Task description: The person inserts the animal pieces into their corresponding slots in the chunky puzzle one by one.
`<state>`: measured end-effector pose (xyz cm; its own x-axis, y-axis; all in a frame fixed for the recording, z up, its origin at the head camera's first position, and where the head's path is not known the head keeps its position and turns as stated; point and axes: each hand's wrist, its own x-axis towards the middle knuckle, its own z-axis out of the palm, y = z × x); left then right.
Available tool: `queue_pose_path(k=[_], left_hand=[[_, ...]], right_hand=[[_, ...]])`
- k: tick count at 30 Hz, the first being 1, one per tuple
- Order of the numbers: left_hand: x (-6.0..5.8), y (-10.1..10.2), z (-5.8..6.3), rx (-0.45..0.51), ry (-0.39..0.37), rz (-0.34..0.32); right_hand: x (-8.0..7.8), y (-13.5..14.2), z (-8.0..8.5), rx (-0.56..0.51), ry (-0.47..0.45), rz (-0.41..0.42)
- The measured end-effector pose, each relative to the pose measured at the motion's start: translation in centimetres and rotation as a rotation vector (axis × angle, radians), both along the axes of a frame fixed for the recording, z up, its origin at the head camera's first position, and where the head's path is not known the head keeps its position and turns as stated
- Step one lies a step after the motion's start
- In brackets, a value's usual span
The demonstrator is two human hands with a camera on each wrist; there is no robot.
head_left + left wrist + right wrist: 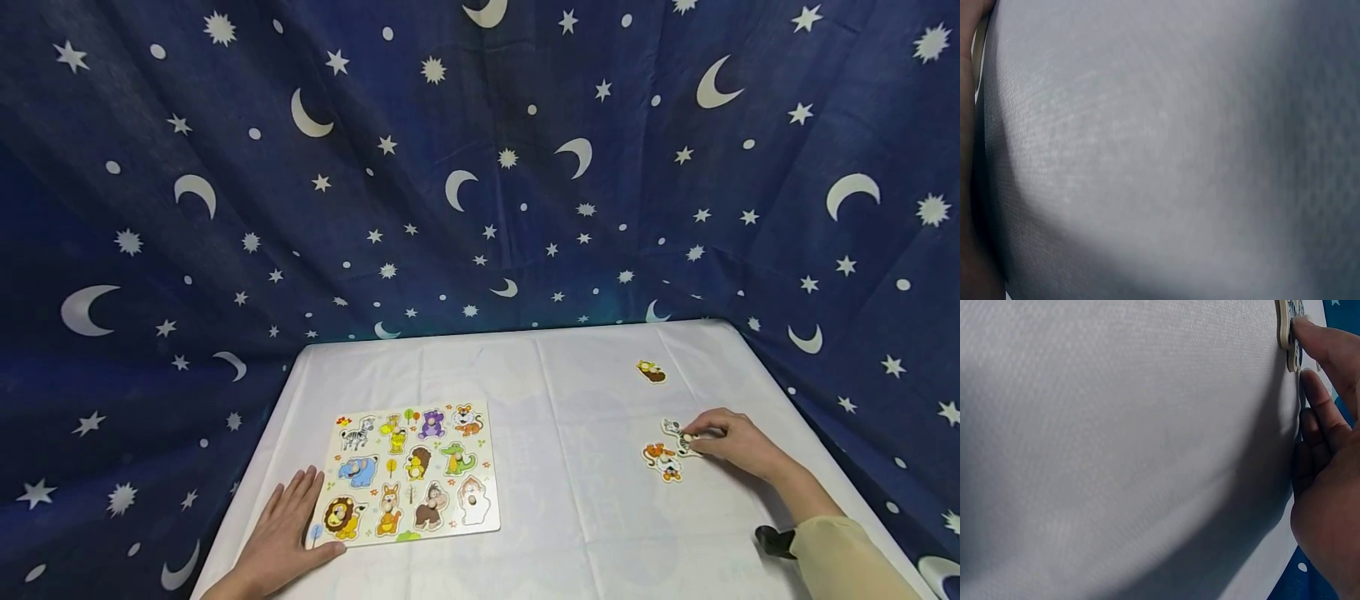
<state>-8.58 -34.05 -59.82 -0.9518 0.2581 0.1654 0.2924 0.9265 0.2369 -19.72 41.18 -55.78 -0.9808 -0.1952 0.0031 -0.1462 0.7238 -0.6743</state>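
A wooden animal puzzle board [375, 462] lies at the left of the white-covered table. My left hand [281, 525] rests flat at its lower left corner, fingers straight, with the thumb along the board's near edge. On the right, my right hand [738, 444] pinches a black-and-white zebra puzzle piece [670, 427] between thumb and fingers. An orange-and-white tiger puzzle piece [662, 467] lies close beside it. In the right wrist view, the thumb touches a flat wooden piece [1284, 328] at the top edge. The left wrist view shows mostly cloth and a sliver of hand.
A brown-and-yellow hedgehog puzzle piece [651, 372] lies farther back on the table [577, 433]. A black object [774, 542] is by the right sleeve [843, 558]. A dark blue curtain [480, 200] with moons and stars surrounds the table's back and sides.
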Motion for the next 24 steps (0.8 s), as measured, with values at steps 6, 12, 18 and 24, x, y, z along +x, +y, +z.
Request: queue_pose_path(k=[6, 12, 18, 24], left_hand=[[-0.03, -0.06, -0.19, -0.014, 0.015, -0.007], [-0.01, -0.08, -0.12, -0.003, 0.006, -0.004], [-0.06, -0.13, -0.21, -0.011, 0.006, -0.007], [0.0, -0.13, -0.31, -0.014, 0.017, -0.012]], right_hand=[[-0.02, -0.02, 0.1, -0.014, -0.012, -0.001], [0.08, -0.09, 0.04, -0.031, -0.032, -0.006], [0.03, 0.05, -0.28, -0.038, -0.017, -0.008], [-0.12, 0.05, -0.48, -0.029, 0.02, -0.001]])
